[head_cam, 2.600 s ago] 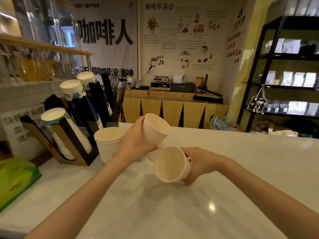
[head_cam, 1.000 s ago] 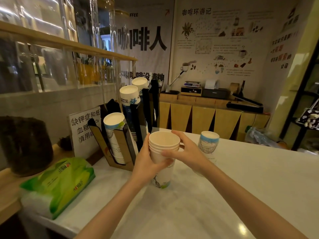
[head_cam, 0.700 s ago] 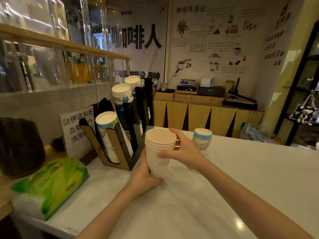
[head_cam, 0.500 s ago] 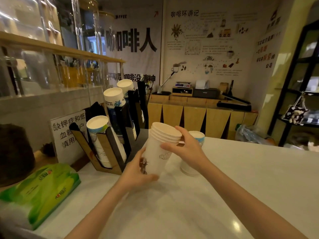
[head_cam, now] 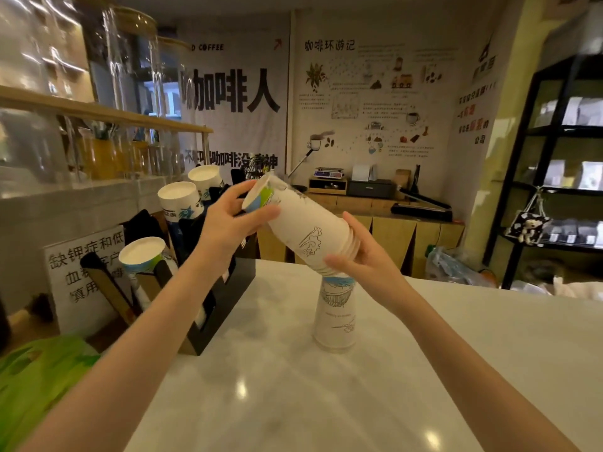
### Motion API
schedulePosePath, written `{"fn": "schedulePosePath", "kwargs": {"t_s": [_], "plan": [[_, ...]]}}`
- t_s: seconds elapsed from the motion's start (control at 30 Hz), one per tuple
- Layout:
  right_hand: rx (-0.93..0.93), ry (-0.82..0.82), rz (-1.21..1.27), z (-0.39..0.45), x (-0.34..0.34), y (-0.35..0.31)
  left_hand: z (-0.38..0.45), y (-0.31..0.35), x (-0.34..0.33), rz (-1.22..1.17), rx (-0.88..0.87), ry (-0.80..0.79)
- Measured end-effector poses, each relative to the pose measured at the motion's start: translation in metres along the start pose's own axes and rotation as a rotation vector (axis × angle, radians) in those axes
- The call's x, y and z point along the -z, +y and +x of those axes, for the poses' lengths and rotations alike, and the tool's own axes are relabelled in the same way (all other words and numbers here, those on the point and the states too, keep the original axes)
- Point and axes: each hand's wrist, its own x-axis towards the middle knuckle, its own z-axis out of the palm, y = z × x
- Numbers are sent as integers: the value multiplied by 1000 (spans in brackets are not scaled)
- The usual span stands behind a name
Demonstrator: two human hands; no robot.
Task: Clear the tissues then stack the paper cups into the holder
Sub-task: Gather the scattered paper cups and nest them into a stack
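A café corner with poster-covered walls frames a white tabletop (head_cam: 375, 402). At its left edge stands a black cup holder (head_cam: 225, 298) with slanted stacks. Above the tabletop, a nested stack of paper cups (head_cam: 300, 226) lies tilted, base up-left: the left hand (head_cam: 228, 230) grips the base end, the right hand (head_cam: 362, 259) the rims. One inverted cup (head_cam: 336, 316) stands directly beneath.
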Motion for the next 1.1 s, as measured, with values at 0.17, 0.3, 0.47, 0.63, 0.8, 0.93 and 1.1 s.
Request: {"fn": "schedulePosePath", "kwargs": {"t_s": [0.17,0.3,0.47,0.63,0.8,0.93,1.1], "plan": [[-44,72,-84,7,3,19,23,17,-33,55,-47,-30],[-95,177,-102,8,3,37,31,9,-60,123,-9,-48],[-123,207,-54,-1,-1,58,31,-8,-83,227,23,-40],[-221,203,27,-10,-2,81,24,-33,-95,254,72,-72],[-331,153,29,-20,-9,105,16,-64,-100,297,131,-109],[-376,104,-28,-23,-10,117,12,-81,-99,307,170,-103],[-443,17,-76,-28,-11,127,3,-102,-100,350,203,-126]]}}
